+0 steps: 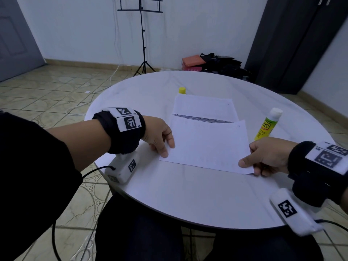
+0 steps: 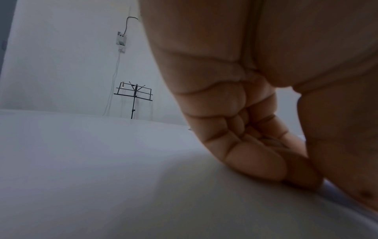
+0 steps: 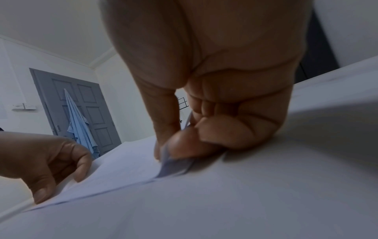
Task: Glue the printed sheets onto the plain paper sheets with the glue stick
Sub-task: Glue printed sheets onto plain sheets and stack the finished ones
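While two hands [image 1: 160, 137] [image 1: 263, 157] pinch one top sheet [image 1: 209, 144] with curled fingers [image 3: 184, 145], one glue stick [image 1: 268, 124], one yellow cap [image 1: 182, 90]

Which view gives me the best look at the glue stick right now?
The head view. The glue stick stands upright and uncapped on the table, right of the sheets, in plain sight above the right hand. Neither wrist view shows it: the left sees only fingers and tabletop, the right sees both hands pinching the sheet.

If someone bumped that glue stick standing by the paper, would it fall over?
Probably. The glue stick is tall and narrow, standing upright and uncapped on the smooth table, so a nudge likely tips it. Being round, it might then roll. It looks like light plastic.
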Demonstrator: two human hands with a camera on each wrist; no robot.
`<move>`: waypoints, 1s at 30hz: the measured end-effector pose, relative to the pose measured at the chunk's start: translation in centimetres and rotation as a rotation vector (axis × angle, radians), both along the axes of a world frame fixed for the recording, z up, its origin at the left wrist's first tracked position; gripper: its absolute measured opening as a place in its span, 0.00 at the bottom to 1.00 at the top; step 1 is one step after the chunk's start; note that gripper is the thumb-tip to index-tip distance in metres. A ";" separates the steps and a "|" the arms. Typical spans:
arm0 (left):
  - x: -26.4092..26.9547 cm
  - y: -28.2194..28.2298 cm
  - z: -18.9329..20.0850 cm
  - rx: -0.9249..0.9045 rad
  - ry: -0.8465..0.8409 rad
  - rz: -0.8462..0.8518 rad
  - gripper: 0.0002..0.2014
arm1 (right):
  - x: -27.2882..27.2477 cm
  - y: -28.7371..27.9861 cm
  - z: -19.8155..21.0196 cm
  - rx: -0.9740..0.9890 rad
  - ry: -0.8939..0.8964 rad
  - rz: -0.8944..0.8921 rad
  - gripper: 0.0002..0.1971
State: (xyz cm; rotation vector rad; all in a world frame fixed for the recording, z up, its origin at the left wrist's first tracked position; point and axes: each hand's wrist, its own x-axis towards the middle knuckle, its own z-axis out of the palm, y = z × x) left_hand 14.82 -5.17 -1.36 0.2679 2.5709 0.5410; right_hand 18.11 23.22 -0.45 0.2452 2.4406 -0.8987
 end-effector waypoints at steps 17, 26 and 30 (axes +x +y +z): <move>-0.1 0.2 -0.1 -0.030 0.017 -0.011 0.14 | -0.3 0.2 -0.2 0.032 0.012 0.028 0.06; -0.4 0.1 -0.4 -0.060 0.033 -0.044 0.13 | -0.7 0.1 0.1 0.198 0.050 0.073 0.13; -0.5 0.2 -0.5 -0.050 0.032 -0.046 0.14 | -1.0 0.3 0.2 0.215 0.022 0.071 0.13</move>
